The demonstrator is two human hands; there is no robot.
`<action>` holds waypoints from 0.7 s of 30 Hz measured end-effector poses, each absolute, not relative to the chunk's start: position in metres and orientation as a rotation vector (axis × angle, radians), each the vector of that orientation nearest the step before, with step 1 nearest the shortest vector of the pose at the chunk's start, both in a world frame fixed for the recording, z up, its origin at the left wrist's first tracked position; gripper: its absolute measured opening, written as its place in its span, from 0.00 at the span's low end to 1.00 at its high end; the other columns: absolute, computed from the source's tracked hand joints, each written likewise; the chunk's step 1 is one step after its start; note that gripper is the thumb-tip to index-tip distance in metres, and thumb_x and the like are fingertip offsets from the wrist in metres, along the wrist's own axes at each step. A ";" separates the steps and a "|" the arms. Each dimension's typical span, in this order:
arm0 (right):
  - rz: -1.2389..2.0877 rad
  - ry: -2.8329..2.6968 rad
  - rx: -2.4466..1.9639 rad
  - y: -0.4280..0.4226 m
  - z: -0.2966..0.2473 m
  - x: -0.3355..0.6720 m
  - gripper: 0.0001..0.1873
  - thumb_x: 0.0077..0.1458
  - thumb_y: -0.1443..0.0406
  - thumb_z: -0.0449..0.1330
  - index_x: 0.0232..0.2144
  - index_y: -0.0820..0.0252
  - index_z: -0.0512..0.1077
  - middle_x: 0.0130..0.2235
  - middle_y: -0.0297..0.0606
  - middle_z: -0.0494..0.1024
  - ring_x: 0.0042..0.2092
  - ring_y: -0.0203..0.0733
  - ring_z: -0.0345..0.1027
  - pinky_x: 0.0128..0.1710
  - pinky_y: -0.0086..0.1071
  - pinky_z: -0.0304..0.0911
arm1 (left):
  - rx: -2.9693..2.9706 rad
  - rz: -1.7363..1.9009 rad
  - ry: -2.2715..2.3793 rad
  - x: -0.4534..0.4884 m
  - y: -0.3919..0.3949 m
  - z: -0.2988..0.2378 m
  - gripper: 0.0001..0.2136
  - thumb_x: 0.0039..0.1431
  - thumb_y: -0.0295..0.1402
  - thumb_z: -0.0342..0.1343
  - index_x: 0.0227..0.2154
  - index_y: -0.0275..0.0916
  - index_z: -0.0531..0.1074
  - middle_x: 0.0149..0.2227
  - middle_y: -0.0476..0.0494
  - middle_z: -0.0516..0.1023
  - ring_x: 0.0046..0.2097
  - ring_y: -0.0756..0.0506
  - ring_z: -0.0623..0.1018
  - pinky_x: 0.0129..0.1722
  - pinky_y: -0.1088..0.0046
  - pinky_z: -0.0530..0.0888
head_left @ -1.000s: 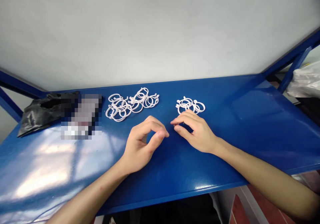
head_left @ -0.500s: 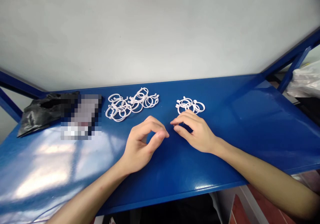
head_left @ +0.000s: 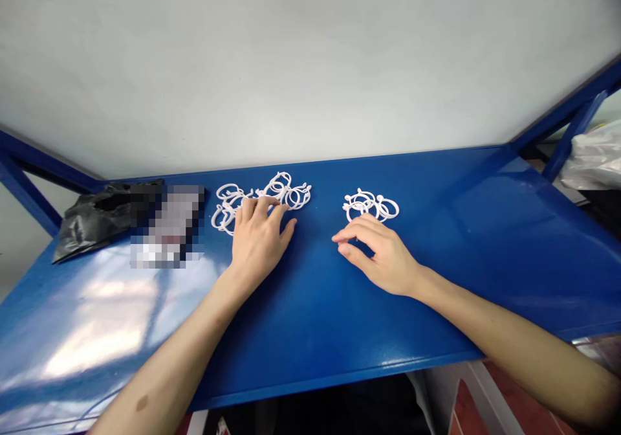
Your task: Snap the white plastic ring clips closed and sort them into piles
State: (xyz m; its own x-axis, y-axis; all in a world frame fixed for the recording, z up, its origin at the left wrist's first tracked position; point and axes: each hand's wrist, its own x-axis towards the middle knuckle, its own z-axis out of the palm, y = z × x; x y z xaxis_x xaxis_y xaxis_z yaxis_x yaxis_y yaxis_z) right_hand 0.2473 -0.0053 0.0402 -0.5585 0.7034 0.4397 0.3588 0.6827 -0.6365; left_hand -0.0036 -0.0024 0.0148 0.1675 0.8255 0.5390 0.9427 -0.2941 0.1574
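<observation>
A pile of white curtain rings (head_left: 297,197) lies on the blue table (head_left: 310,318), left of the middle. My left hand (head_left: 259,237) is over the near side of this pile, palm down and fingers apart, and hides part of it; whether the fingertips touch a ring I cannot tell. Farther right lies a smaller group of white rings (head_left: 388,208) with little eyelets. Just in front of that group my right hand (head_left: 381,254) hovers or rests, thumb and forefinger apart, with nothing visible between them.
To the left lie a black plastic bag (head_left: 92,218) and a blurred-out box-like object (head_left: 169,224). A pale wall (head_left: 310,66) rises behind the table. Blue frame bars (head_left: 577,131) stand at both sides, with a clear plastic bag (head_left: 594,156) beyond the right one.
My left hand has moved forward and left from the table's middle to the larger ring pile, its fingers opening out. My right hand stays in about the same place.
</observation>
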 end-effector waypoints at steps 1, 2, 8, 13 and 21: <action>0.636 -2.196 -0.813 -0.005 0.040 0.247 0.08 0.68 0.61 0.58 0.42 0.57 0.75 0.39 0.37 0.80 0.42 0.42 0.71 0.45 0.39 0.67 | -2.226 -0.748 -1.716 -0.006 -0.001 0.013 0.08 0.64 0.34 0.57 0.42 0.41 0.78 0.48 0.35 0.77 0.49 0.32 0.70 0.45 0.53 0.67; 0.635 -2.194 -0.813 -0.005 0.040 0.247 0.08 0.68 0.61 0.58 0.41 0.57 0.75 0.38 0.37 0.80 0.42 0.42 0.71 0.45 0.39 0.67 | -2.226 -0.707 -1.705 -0.007 0.000 0.012 0.07 0.64 0.33 0.57 0.42 0.42 0.79 0.48 0.35 0.77 0.49 0.32 0.70 0.44 0.53 0.67; 0.631 -2.190 -0.822 -0.003 0.039 0.248 0.07 0.67 0.62 0.58 0.41 0.58 0.75 0.38 0.37 0.80 0.42 0.42 0.71 0.45 0.38 0.66 | -2.249 -0.680 -1.687 -0.003 0.001 0.011 0.06 0.65 0.33 0.56 0.35 0.43 0.78 0.45 0.39 0.79 0.47 0.34 0.70 0.42 0.56 0.65; 0.650 -2.193 -0.838 -0.004 0.039 0.249 0.08 0.68 0.61 0.57 0.41 0.57 0.75 0.38 0.37 0.80 0.42 0.42 0.71 0.46 0.39 0.67 | -2.324 -0.834 -1.627 0.005 -0.002 0.016 0.04 0.64 0.30 0.58 0.34 0.43 0.77 0.44 0.40 0.80 0.47 0.36 0.71 0.42 0.57 0.64; 0.692 -2.175 -0.823 -0.005 0.041 0.247 0.11 0.69 0.59 0.55 0.41 0.57 0.74 0.38 0.38 0.79 0.41 0.42 0.71 0.44 0.39 0.66 | -2.728 -1.466 -1.552 0.028 -0.039 0.048 0.02 0.64 0.28 0.55 0.36 0.41 0.71 0.33 0.48 0.78 0.37 0.48 0.75 0.38 0.70 0.72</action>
